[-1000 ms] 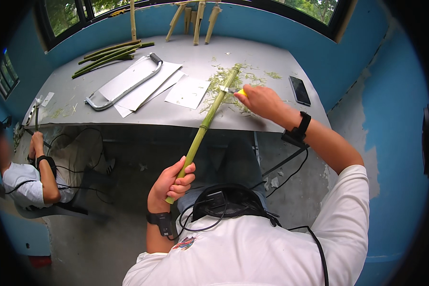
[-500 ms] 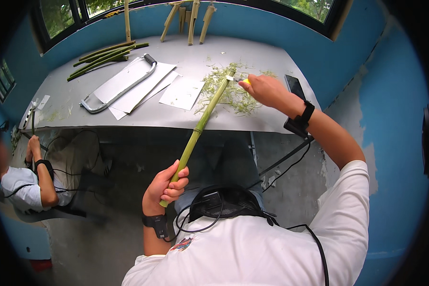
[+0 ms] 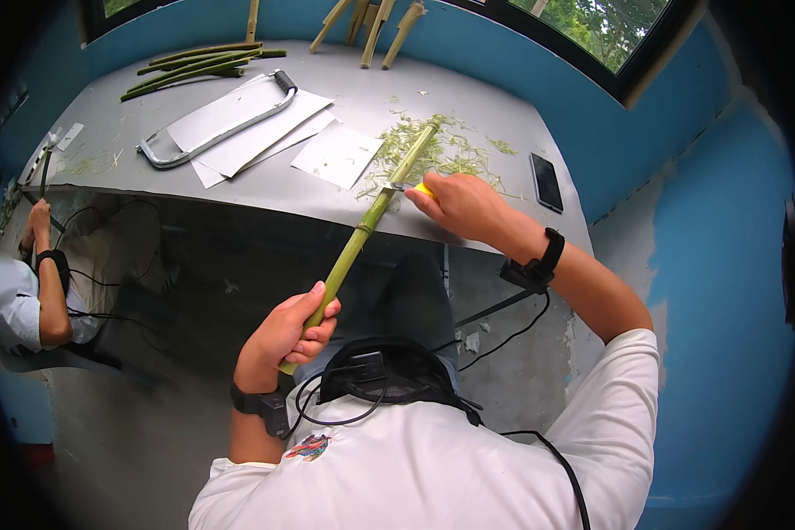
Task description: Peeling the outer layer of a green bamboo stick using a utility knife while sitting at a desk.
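Note:
A long green bamboo stick (image 3: 359,237) slants from near my body up onto the grey table. My left hand (image 3: 293,325) is wrapped round its lower end. In my right hand (image 3: 470,205) is a yellow-handled utility knife (image 3: 424,190), its blade lying against the bamboo a little below mid-length of the part over the table. Above the blade the bamboo looks paler than below. Green shavings (image 3: 455,159) are scattered on the table around its upper end.
A hacksaw (image 3: 212,132) lies on white paper sheets (image 3: 265,141). Behind are several green bamboo sticks (image 3: 185,69); a phone (image 3: 546,183) lies at the right. Cut bamboo pieces (image 3: 375,34) lean at the back wall. Another person (image 3: 35,291) sits at the left, holding a thin stick.
My right hand and the knife have slid down along the bamboo toward me, from near its far end. My left hand keeps its hold. The view has shifted slightly.

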`<state>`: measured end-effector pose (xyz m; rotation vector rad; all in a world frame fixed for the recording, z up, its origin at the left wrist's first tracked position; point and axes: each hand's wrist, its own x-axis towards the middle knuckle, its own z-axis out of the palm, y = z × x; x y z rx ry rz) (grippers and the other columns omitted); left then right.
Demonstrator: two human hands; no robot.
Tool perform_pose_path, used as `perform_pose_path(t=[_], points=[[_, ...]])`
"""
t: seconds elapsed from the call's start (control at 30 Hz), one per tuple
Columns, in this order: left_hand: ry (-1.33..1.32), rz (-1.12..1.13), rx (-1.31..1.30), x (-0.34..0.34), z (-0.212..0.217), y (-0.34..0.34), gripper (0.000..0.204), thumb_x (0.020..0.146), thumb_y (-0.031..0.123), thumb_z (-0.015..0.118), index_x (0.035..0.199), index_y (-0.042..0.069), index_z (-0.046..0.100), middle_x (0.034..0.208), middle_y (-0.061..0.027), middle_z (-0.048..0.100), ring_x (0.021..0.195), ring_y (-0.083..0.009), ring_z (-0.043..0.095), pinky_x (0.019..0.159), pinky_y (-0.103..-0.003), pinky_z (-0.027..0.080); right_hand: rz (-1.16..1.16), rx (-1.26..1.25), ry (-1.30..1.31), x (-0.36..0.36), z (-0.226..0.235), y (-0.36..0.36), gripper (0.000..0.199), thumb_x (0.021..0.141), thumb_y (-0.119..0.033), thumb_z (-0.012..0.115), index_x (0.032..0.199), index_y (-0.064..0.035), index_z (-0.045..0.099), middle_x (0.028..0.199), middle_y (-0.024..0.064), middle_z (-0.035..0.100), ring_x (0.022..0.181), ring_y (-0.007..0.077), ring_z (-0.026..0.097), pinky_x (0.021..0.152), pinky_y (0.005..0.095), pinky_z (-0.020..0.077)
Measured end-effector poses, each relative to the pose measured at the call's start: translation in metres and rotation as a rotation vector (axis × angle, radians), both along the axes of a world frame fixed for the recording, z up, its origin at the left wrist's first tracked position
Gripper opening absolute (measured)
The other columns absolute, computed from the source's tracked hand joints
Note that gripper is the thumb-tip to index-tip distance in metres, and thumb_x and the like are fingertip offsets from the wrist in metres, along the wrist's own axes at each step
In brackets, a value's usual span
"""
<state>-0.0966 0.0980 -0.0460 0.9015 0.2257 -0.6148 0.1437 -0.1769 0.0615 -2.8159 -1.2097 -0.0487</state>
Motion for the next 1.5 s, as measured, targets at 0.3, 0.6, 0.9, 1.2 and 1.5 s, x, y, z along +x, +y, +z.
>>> perform_pose_path(t=[0.3, 0.6, 0.9, 1.2, 1.5], points=[[0.029, 0.037, 0.073, 0.002, 0.011, 0.002, 0.047, 0.122, 0.056, 0.043, 0.103, 0.014, 0.052, 0.07, 0.0071, 0.037, 0.048, 0.0001, 0.023, 0.039, -0.02, 0.018, -0.079, -0.016, -0.063, 0.04, 0.014, -0.005, 0.066, 0.12, -0.056, 0.047, 0.089, 0.0003, 0.063, 0.078, 0.0285, 0.069, 0.078, 0.0533, 0.068, 0.075, 0.0633, 0.0516], [0.028, 0.013, 0.044, 0.005, 0.006, 0.004, 0.048, 0.122, 0.057, 0.044, 0.102, 0.014, 0.052, 0.07, 0.0071, 0.037, 0.048, 0.0, 0.023, 0.039, -0.02, 0.017, -0.08, -0.016, -0.054, 0.049, 0.005, -0.005, 0.069, 0.119, -0.058, 0.047, 0.089, 0.0012, 0.066, 0.077, 0.0286, 0.07, 0.078, 0.0528, 0.069, 0.074, 0.0627, 0.0542], [0.017, 0.024, 0.063, 0.0, 0.0, 0.005, 0.049, 0.121, 0.059, 0.044, 0.102, 0.015, 0.052, 0.071, 0.0071, 0.038, 0.048, 0.0, 0.024, 0.039, -0.02, 0.019, -0.094, -0.056, -0.05, 0.015, 0.001, 0.016, 0.067, 0.119, -0.055, 0.049, 0.088, 0.0007, 0.071, 0.078, 0.0275, 0.073, 0.079, 0.0503, 0.072, 0.074, 0.0607, 0.0568], [0.052, 0.005, 0.103, 0.0, 0.001, 0.011, 0.05, 0.121, 0.061, 0.046, 0.102, 0.015, 0.052, 0.071, 0.0073, 0.038, 0.048, 0.0002, 0.023, 0.039, -0.02, 0.02, -0.086, -0.119, -0.08, 0.009, 0.013, 0.021, 0.066, 0.119, -0.053, 0.049, 0.087, 0.0015, 0.071, 0.078, 0.0274, 0.073, 0.08, 0.0513, 0.072, 0.076, 0.0623, 0.0564], [0.058, -0.025, 0.085, 0.001, 0.005, 0.013, 0.05, 0.121, 0.061, 0.045, 0.101, 0.015, 0.052, 0.07, 0.0076, 0.038, 0.048, 0.0003, 0.023, 0.039, -0.02, 0.02, -0.199, -0.093, -0.125, 0.087, 0.013, -0.018, 0.071, 0.119, -0.056, 0.048, 0.088, 0.003, 0.071, 0.084, 0.0309, 0.074, 0.083, 0.0531, 0.071, 0.08, 0.062, 0.0563]])
